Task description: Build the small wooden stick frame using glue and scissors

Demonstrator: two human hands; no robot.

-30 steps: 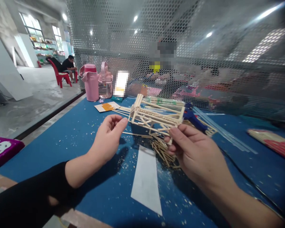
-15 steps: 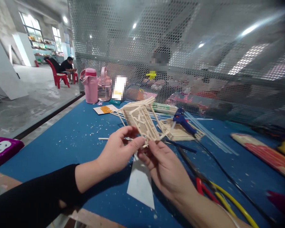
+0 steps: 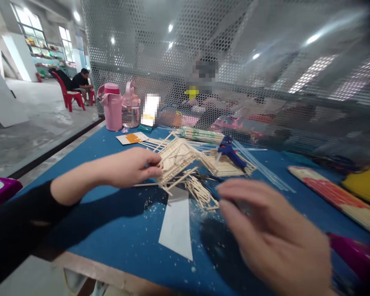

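Observation:
My left hand pinches the near left edge of a small model made of thin wooden sticks, tilted above the blue table. My right hand is apart from it at the lower right, blurred, its thumb and curved fingers separated with nothing visible between them. Between the hands lies a pile of short cut sticks. A white paper strip lies in front of the model. Behind, a blue glue gun rests on a flat stick panel.
Bundled sticks in a wrapper and clear glue sticks lie at the back. A pink thermos, a pink bottle and a propped phone stand back left. A red-and-cream stick pack lies right. Perforated metal screen closes the rear.
My right hand has let go of the stick model and drawn back to the lower right. My left hand, still on the model, has shifted left, and the pile of cut sticks now shows.

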